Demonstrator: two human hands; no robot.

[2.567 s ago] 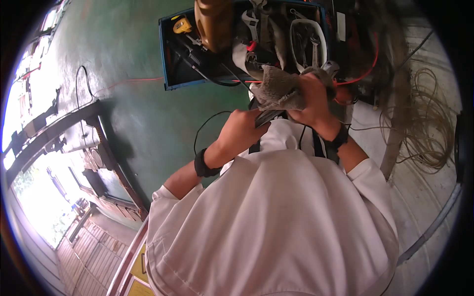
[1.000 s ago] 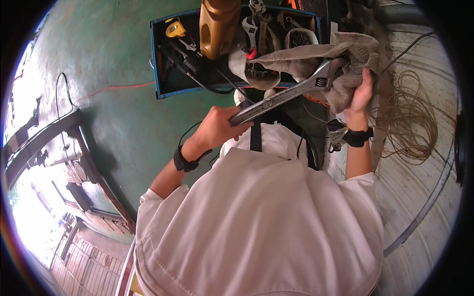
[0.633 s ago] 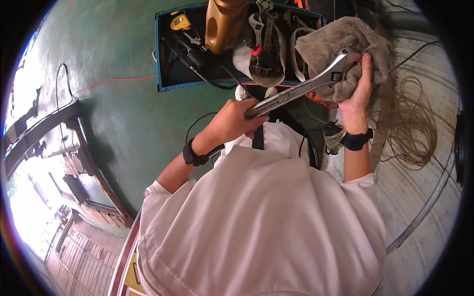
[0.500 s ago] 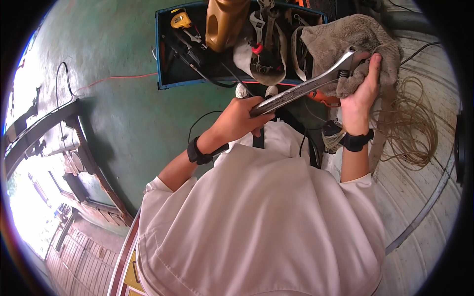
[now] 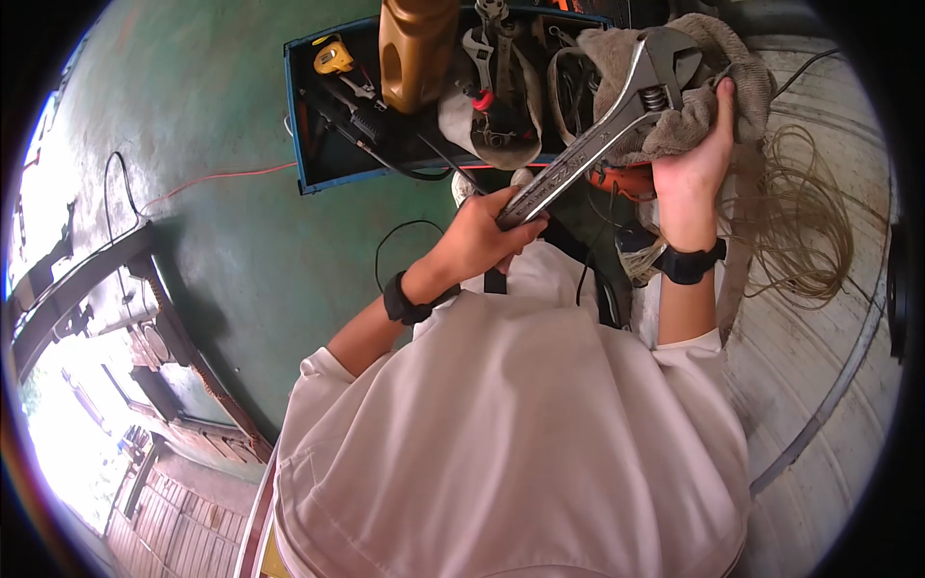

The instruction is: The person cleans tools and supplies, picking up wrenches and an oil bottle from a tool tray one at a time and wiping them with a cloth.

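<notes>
My left hand (image 5: 477, 236) is closed around the lower handle of a large adjustable wrench (image 5: 586, 146). The wrench slants up to the right, its jaw and knurled screw turned toward me. A brown-grey towel (image 5: 737, 67) is bunched behind and beside the wrench head. My right hand (image 5: 696, 169) grips the towel from the right, thumb pointing up; its other fingers are hidden in the cloth. Both wrists wear black bands.
Ahead stands a blue-edged tray (image 5: 337, 183) with a gold bottle (image 5: 414, 58), a yellow tape measure (image 5: 333, 56), a smaller adjustable wrench (image 5: 479, 53) and a cut white container (image 5: 462, 120). Coiled cord (image 5: 805, 222) lies on the right. An orange tool (image 5: 624, 181) sits below the towel.
The wrench has turned, so its jaw and screw now face me, and its head has shifted up and left. The towel has moved slightly left with my right hand.
</notes>
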